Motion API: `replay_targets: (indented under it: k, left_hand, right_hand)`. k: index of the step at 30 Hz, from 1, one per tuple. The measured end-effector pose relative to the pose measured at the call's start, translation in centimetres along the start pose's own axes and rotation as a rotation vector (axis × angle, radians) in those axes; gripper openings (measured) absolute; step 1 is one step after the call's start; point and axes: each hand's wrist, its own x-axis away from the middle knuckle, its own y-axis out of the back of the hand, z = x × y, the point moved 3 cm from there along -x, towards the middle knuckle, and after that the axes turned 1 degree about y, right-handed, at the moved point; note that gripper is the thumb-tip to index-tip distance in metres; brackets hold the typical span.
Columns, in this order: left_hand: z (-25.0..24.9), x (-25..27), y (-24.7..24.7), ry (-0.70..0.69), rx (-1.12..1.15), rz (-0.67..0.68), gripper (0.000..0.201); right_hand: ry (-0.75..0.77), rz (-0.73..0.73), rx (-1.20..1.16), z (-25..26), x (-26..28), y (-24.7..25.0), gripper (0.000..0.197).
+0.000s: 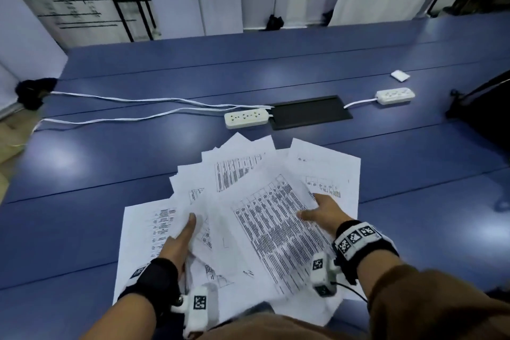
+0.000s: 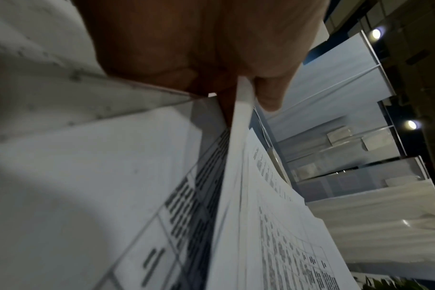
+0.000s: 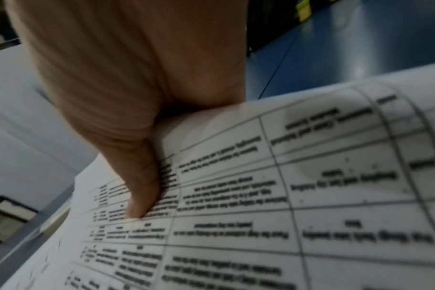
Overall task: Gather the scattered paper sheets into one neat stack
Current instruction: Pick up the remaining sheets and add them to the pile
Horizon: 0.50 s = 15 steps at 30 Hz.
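Observation:
Several white printed paper sheets (image 1: pixel 248 182) lie fanned and overlapping on the near middle of the blue table (image 1: pixel 91 174). My left hand (image 1: pixel 190 225) grips the left side of the pile, thumb on top. In the left wrist view the thumb and fingers (image 2: pixel 268 98) pinch the edges of the sheets (image 2: pixel 242 109). My right hand (image 1: pixel 311 211) holds a table-printed top sheet (image 1: pixel 278 237) at its right edge. The right wrist view has its thumb (image 3: pixel 142 196) pressing on that sheet (image 3: pixel 286 196), which curves upward; the other fingers are hidden beneath it.
Beyond the papers lie a white power strip (image 1: pixel 246 118), a black flush panel (image 1: pixel 309 112), a second power strip (image 1: pixel 395 95) and a small white packet (image 1: pixel 400 75). White cables (image 1: pixel 124 119) run left. A dark object (image 1: pixel 485 107) stands at the right edge.

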Motion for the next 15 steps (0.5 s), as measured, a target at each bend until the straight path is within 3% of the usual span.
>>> replay_targets:
  k: [5, 8, 9, 12, 15]
  left_hand:
    - [0.3, 0.1, 0.5, -0.023, 0.067, -0.015, 0.037]
    - [0.7, -0.9, 0.9, -0.036, -0.004, -0.047, 0.053]
    - [0.6, -1.3, 1.0, -0.039, -0.021, -0.047, 0.053]
    - [-0.4, -1.6, 0.9, -0.047, -0.123, -0.011, 0.024]
    - [-1.4, -1.6, 0.5, -0.075, -0.228, 0.023, 0.014]
  right_hand:
    - [-0.048, -0.075, 0.045, -0.6, -0.9, 1.5, 0.038]
    - [-0.118, -0.167, -0.035, -1.8, -1.2, 2.2, 0.042]
    - [-0.141, -0.174, -0.065, -2.0, -1.2, 2.3, 0.047]
    - [-0.158, -0.154, -0.116, -3.0, -2.6, 2.1, 0.081]
    - [-0.147, -0.196, -0.154, -1.8, -3.2, 2.3, 0.054]
